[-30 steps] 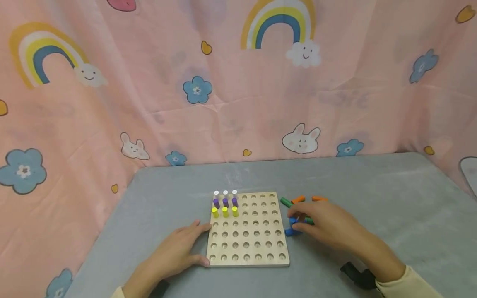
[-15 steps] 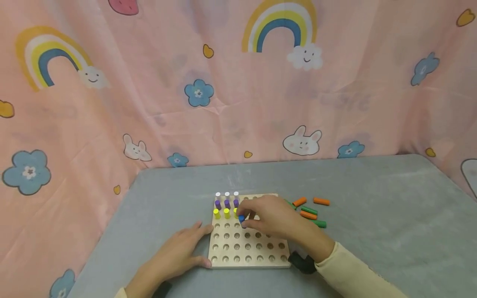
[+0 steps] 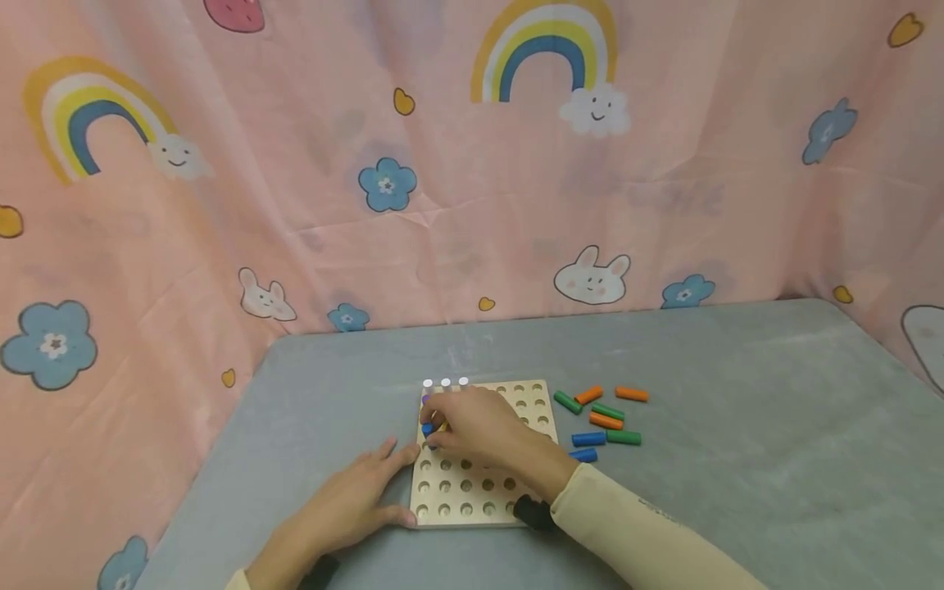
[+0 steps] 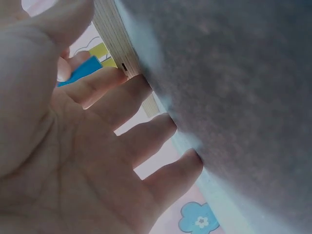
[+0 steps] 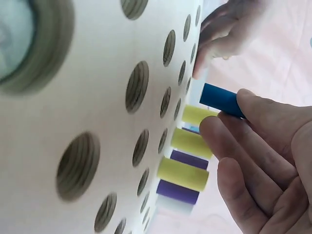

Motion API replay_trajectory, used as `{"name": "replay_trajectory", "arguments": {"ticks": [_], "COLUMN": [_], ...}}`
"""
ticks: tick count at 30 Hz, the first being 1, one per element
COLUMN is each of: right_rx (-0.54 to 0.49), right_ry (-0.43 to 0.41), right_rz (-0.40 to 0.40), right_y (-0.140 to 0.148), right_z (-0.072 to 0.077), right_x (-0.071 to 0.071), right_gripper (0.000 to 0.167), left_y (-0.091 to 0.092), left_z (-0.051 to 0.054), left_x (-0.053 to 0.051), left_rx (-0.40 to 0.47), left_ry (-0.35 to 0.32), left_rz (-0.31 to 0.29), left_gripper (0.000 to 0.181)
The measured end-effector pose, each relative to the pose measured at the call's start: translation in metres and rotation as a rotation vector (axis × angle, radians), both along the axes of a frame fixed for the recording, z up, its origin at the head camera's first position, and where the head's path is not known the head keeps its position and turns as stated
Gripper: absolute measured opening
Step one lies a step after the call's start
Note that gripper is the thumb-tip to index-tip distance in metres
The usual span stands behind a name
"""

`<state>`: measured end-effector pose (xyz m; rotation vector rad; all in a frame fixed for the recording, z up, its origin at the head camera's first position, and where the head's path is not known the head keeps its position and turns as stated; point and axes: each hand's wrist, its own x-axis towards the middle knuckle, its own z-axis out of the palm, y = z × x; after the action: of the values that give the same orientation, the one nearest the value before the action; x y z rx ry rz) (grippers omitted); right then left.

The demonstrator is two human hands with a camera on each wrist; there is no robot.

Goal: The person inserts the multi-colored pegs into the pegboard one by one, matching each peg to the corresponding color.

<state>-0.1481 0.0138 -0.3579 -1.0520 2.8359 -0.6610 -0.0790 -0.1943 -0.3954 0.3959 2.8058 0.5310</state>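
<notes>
My right hand [image 3: 479, 426] pinches a blue peg [image 5: 219, 100] between thumb and fingers. The peg is held over the left side of a wooden pegboard [image 3: 476, 498], just in front of the yellow pegs [image 5: 183, 173], and looks clear of the holes in the right wrist view. Behind the yellow row stand purple pegs [image 5: 178, 191], then three white pegs [image 3: 446, 383] along the back edge. From the head, my right hand hides most yellow and purple pegs. My left hand [image 3: 354, 500] rests with extended fingers against the board's left edge, thumb at the front corner.
Right of the board lie loose pegs: two blue pegs [image 3: 587, 439], several green pegs [image 3: 623, 438] and orange pegs [image 3: 605, 420]. The grey table [image 3: 737, 410] ends at a pink patterned curtain [image 3: 472, 229]. A dark strap [image 3: 534, 513] is at my right wrist.
My right hand has picked up a blue peg from the loose pegs and carried it left across the board to its left side. The left hand stays at the board's edge.
</notes>
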Motion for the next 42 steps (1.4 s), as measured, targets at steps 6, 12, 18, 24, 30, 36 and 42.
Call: {"name": "replay_trajectory", "arguments": {"ticks": [6,12,18,24,30,36,42], "right_rx": [0.014,0.061,0.062,-0.04,-0.14,-0.138,-0.088], "right_ry": [0.032,0.015,-0.076,-0.188,-0.158,-0.139,-0.132], "right_rz": [0.018,0.012,0.011,-0.091,-0.16,-0.217,-0.229], "right_y": [-0.008,-0.013,-0.005,0.031,0.091,0.145,0.16], "right_z": [-0.003,-0.009,-0.005,0.003,-0.007,-0.015,-0.02], "right_x": [-0.005,-0.006,0.001,0.024,0.044,0.046,0.032], "right_gripper": [0.011,0.009,0.025,0.033,0.016,0.018,0.023], "left_y": [-0.001,-0.001,-0.001,0.002,0.003,0.004,0.003], "left_z": [-0.002,0.0,0.0,-0.002,-0.002,-0.002,-0.001], "left_x": [-0.003,-0.002,0.0,-0.003,-0.002,0.0,0.001], "left_rx": [-0.003,0.006,0.001,-0.015,-0.022,-0.009,-0.023], "left_ry": [-0.001,-0.011,-0.029,-0.042,-0.043,-0.044,-0.031], "left_rz": [-0.005,-0.002,0.007,0.023,0.031,0.027,0.042], "left_gripper": [0.09,0.09,0.09,0.09,0.091,0.091,0.091]}}
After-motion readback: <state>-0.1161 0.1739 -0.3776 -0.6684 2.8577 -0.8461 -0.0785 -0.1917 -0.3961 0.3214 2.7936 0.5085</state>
